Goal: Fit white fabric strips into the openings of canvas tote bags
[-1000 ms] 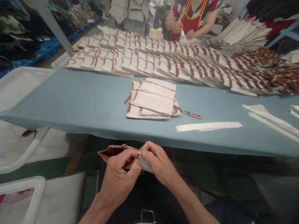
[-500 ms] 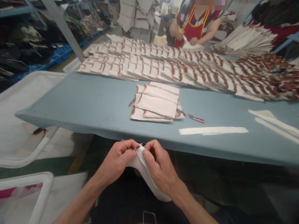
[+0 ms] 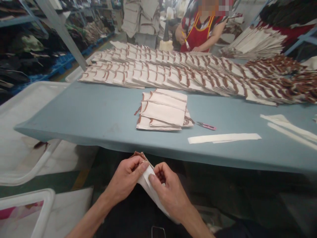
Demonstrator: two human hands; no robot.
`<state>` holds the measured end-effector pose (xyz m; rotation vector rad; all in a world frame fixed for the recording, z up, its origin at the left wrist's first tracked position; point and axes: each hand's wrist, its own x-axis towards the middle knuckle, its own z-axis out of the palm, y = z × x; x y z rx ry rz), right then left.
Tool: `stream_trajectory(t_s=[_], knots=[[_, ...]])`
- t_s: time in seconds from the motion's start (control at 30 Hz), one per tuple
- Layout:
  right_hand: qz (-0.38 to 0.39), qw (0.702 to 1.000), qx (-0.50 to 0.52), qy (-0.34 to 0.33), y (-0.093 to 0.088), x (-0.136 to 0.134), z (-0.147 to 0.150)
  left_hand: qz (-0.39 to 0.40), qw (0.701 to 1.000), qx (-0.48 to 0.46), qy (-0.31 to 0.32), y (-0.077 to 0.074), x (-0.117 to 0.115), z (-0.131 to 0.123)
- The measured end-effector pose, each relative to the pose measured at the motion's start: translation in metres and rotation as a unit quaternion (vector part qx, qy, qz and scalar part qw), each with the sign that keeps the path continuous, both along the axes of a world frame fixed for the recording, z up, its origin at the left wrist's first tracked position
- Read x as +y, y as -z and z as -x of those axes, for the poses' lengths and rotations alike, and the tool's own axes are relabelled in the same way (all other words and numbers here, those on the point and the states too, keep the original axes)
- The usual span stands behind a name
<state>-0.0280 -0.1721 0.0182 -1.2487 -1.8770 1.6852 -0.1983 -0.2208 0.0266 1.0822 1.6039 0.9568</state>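
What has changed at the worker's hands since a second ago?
The left hand and right hand keep pinching the strip, now drawn out downward; the brown part that stuck out left is mostly hidden. The stack, scissors and table stayed.

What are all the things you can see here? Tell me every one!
Table: one, blue, in front of the person.
Cloth stack: one, cream with brown edges, middle of the table.
Cloth rows: many pieces, cream and brown, far side of the table.
Snips: one, pink, right of the cloth stack.
Strip: one, white, near the snips.
Tubs: two, white, left of the table.
Co-worker: one, red apron, far end.
Cloth piece: one, white, brown edge, pinched by both hands.
Left hand: one, on the cloth piece.
Right hand: one, on the cloth piece.
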Motion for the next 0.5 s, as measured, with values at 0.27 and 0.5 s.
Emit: stream_trajectory(t_s=[0.27, 0.5], knots=[[-0.170, 0.985, -0.027, 0.035, -0.014, 0.003, -0.022, -0.053, 0.996, 0.072, -0.022, -0.008, 0.007, 0.000], [0.004, 0.999, -0.022, 0.038, -0.010, -0.026, -0.031, -0.114, 0.986, 0.115, -0.024, -0.025, 0.018, 0.005]])
